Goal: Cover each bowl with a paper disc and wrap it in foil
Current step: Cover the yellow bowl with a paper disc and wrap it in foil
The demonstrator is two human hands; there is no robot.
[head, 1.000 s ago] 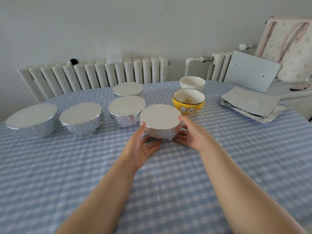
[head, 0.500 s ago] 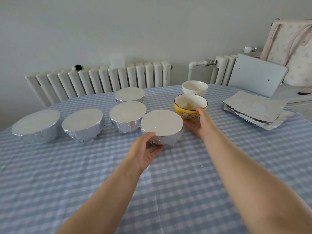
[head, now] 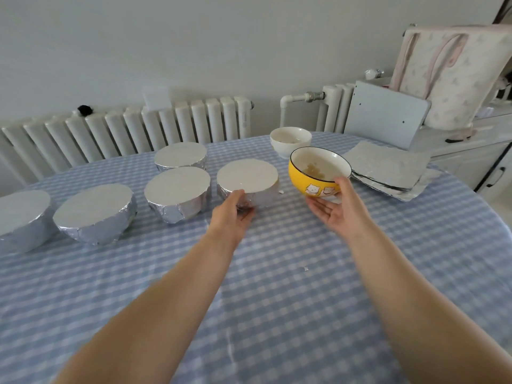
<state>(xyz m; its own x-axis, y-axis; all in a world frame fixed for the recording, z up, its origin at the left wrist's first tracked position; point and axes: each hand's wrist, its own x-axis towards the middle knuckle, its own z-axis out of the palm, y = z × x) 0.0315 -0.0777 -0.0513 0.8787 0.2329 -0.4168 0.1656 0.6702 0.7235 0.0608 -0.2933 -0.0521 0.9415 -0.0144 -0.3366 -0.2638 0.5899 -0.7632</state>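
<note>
1. Five wrapped bowls (head: 247, 184) on the table (head: 304, 300).
2. Two bare bowls: yellow bowl (head: 318, 173), white bowl (head: 290, 138).
3. One foil stack (head: 388, 170).
4. Left hand (head: 232, 214) cups the nearest wrapped bowl.
5. Right hand (head: 336, 209) grips the tilted yellow bowl.

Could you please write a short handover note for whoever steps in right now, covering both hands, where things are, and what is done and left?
Left hand: fingers curled against the front of the nearest wrapped bowl.
Right hand: grips the yellow bowl, tilted toward the person, some food inside.
Done: five bowls covered and foil-wrapped, including the far-left one cut off by the frame edge.
Left: the yellow bowl and the white bowl behind it, both uncovered.
Foil sheets are stacked to the right. No loose paper discs visible.
</note>
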